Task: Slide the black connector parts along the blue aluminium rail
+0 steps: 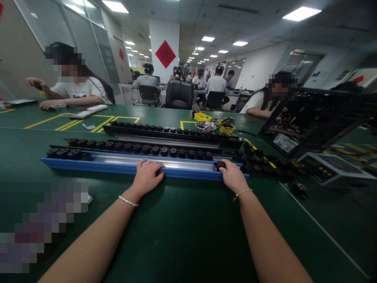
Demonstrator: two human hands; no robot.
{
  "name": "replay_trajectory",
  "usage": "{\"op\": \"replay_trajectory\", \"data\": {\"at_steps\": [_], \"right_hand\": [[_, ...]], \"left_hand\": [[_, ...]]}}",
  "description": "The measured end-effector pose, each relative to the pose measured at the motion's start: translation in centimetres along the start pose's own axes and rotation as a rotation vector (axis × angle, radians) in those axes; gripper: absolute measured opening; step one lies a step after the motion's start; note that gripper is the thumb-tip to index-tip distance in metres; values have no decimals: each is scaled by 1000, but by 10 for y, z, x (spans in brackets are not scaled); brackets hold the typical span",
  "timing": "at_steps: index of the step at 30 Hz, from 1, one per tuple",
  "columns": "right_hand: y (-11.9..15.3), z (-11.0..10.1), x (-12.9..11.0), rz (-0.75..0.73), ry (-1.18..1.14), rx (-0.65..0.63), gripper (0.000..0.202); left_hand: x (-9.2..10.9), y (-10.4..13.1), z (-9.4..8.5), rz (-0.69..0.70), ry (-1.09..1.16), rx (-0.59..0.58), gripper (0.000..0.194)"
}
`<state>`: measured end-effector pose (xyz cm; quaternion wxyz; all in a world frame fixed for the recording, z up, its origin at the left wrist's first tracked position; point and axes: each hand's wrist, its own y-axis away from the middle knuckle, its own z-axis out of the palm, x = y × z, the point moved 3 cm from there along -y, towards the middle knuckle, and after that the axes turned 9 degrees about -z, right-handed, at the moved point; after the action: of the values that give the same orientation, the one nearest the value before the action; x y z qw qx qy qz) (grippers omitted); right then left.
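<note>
While both bare arms stretch forward over the green table (182,236), the largest thing at hand is a long blue rail (118,167) with a shiny metal channel, lying crosswise on that table. Just behind the blue rail lie two black strips (165,133) studded with round black parts, parallel to it. Well behind the rail's right end sits an open black computer case (309,118), and behind its middle a yellow tray (202,116) beside a metal bowl (205,125). The left hand (146,177) rests flat on the rail's front edge near the middle, fingers loosely together. The right hand (232,175) is at the rail's right end, fingertips pinching a small black round part (221,165) against the channel.
</note>
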<state>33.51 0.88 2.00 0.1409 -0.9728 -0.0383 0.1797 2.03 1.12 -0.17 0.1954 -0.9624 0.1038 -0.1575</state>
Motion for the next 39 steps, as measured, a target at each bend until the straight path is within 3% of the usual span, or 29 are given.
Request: {"op": "replay_trajectory", "data": {"at_steps": [23,39], "right_hand": [[4,-6,13,53,82,-63,36],[4,-3,24,-60,5,42,34]], "left_hand": [[0,0,0,9,-11,5,21],[2,1,-2,21,-15,7,21]]}}
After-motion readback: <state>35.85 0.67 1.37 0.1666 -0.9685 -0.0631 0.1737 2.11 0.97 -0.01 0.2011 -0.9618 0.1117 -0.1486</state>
